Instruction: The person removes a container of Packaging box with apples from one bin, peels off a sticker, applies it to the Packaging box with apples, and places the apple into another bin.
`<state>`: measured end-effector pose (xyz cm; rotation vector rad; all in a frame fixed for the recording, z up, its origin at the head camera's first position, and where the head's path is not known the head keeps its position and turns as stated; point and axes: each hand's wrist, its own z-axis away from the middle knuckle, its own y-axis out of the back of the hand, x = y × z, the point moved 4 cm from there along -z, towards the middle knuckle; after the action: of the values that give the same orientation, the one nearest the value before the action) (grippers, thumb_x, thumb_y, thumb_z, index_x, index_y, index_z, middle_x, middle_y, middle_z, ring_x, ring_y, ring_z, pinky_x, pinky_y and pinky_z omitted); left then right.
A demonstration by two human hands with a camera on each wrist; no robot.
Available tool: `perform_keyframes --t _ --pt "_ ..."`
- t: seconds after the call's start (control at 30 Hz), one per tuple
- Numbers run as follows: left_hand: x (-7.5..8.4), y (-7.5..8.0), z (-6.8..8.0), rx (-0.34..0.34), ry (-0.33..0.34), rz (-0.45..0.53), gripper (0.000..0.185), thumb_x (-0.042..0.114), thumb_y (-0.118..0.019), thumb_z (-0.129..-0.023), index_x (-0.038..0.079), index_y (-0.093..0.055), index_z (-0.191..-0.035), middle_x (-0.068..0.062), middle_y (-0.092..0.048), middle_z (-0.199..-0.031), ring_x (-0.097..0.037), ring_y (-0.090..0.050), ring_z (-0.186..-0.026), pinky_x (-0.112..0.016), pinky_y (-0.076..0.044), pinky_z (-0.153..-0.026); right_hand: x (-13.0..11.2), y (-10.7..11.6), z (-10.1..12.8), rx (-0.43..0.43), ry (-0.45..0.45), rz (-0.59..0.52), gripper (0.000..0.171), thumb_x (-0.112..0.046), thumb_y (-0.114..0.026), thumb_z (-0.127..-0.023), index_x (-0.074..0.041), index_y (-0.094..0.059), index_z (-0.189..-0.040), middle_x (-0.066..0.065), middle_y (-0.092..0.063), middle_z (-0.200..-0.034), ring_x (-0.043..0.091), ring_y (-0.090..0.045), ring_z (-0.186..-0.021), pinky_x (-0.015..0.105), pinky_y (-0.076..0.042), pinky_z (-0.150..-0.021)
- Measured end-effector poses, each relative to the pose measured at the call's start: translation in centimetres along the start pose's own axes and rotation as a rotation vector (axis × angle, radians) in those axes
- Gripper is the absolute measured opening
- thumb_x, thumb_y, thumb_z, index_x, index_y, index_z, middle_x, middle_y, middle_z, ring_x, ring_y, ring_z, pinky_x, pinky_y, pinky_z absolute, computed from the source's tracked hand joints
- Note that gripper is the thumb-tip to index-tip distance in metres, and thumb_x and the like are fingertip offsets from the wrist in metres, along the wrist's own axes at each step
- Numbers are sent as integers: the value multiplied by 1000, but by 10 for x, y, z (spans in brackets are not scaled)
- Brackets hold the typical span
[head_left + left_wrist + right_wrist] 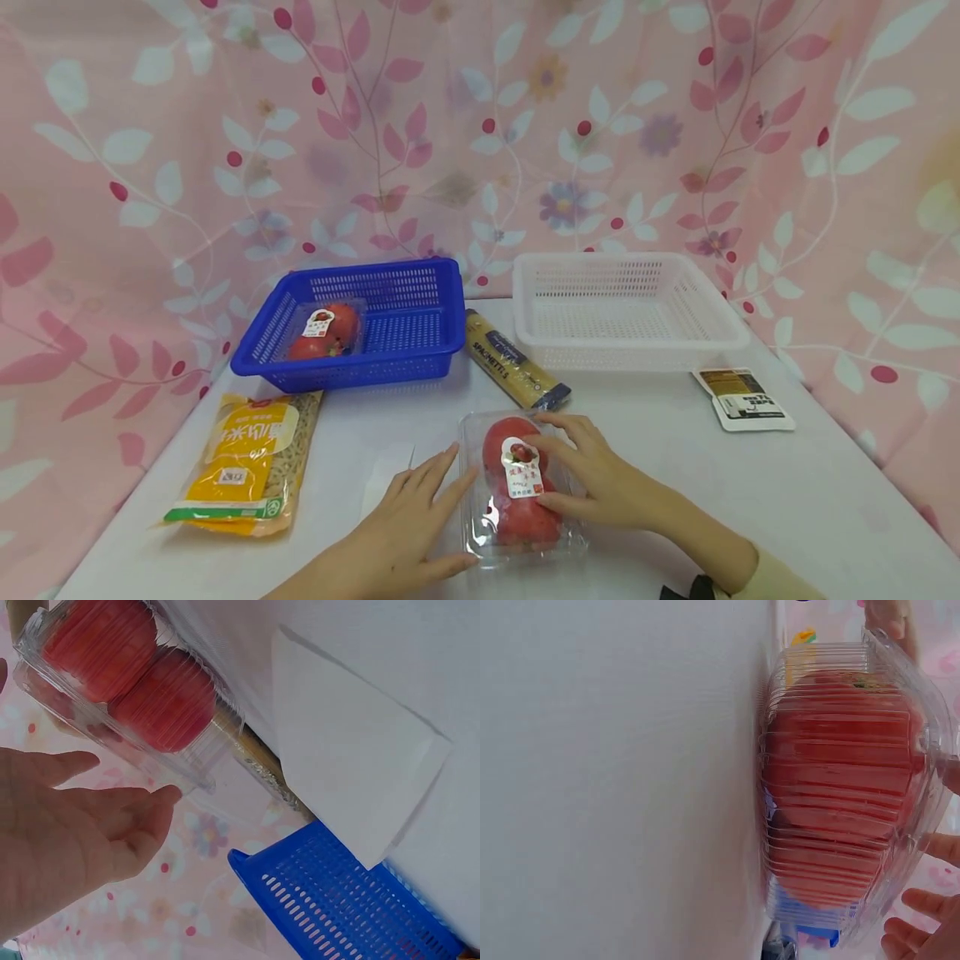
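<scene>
A clear plastic clamshell box (472, 500) of red apples (525, 523) lies on the table's near side, with a white fruit label (522, 471) on its lid. My right hand (592, 475) reaches over it from the right, fingers spread and fingertips at the lid. In the right wrist view the ribbed side of the box (832, 780) stands close, with fingers (945, 847) at its lid. On the other side, my left hand (401, 521) has its fingers extended, fingertips by the box's left edge. The left wrist view shows that hand (82, 832) gripping nothing.
A blue basket (348, 379) at back left holds another apple box (326, 333). A white basket (633, 354) stands at back right. Between them lies a spaghetti pack (513, 358). A yellow bag (243, 462) lies left, a small pouch (745, 400) right, white paper (352, 750) near my left hand.
</scene>
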<state>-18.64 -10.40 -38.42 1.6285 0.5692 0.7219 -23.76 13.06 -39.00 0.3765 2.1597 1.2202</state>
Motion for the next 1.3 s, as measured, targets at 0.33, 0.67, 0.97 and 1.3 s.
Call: perform_keyframes --t 0.33,0.67,0.97,1.3 --pt "-1 -8 -2 -74 108 147 102 73 -49 -74 17 -8 -149 -26 -11 -148 -38 -38 -123 -54 -34 -96 9 2 16 -105 -280 -203 70 -53 -60 -81 -34 -31 -141 10 -12 -150 34 -26 -130 61 -39 -86" --pt "-1 -11 -5 -156 277 379 109 69 -58 -71 16 -3 -148 -34 -6 -145 -47 -40 -118 -56 -42 -86 9 -6 17 -184 -396 -410 75 -42 -62 -85 -18 -23 -145 18 -25 -145 33 -50 -112 42 -50 -80" --pt "0 -18 -9 -98 220 484 121 50 -76 -66 1 2 -145 -36 -11 -143 -45 -26 -127 -55 -33 -96 -2 -16 12 -215 -375 -523 89 -37 -73 -76 -23 -20 -145 13 -28 -142 33 -35 -121 41 -49 -81" --pt "-3 -3 -7 -3 284 423 120 41 -83 -60 -2 -10 -145 -38 -27 -136 -45 -31 -126 -55 -34 -95 -12 -12 -2 -152 -281 -474 85 -41 -75 -73 -23 -29 -142 6 -37 -133 23 -44 -103 27 -48 -73"
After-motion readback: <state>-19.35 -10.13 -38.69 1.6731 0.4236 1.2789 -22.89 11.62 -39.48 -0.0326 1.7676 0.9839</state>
